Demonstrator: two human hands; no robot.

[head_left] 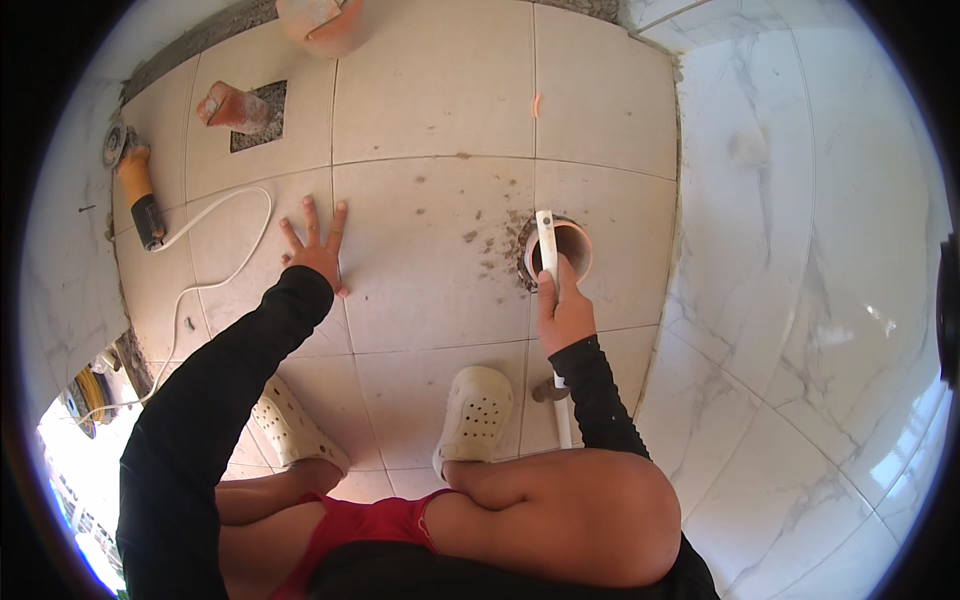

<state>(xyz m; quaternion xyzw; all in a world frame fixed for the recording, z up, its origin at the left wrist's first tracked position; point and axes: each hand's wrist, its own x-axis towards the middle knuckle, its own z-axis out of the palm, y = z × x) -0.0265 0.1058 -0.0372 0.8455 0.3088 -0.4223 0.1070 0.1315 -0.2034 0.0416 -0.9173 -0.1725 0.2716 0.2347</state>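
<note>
My right hand is closed around a narrow white bar with a small hole near its far end. The bar lies across the mouth of an orange pipe set in a rough-edged hole in the tiled floor. Below my right wrist a white length shows in line with the bar, beside a brownish metal piece; whether they belong to the bar I cannot tell. My left hand rests on the beige floor tiles, fingers spread, holding nothing.
A yellow and black angle grinder lies far left, its white cord curling toward me. An orange pipe stub rises from a square cutout; another orange pipe piece is at the far edge. Marbled wall tiles stand to the right.
</note>
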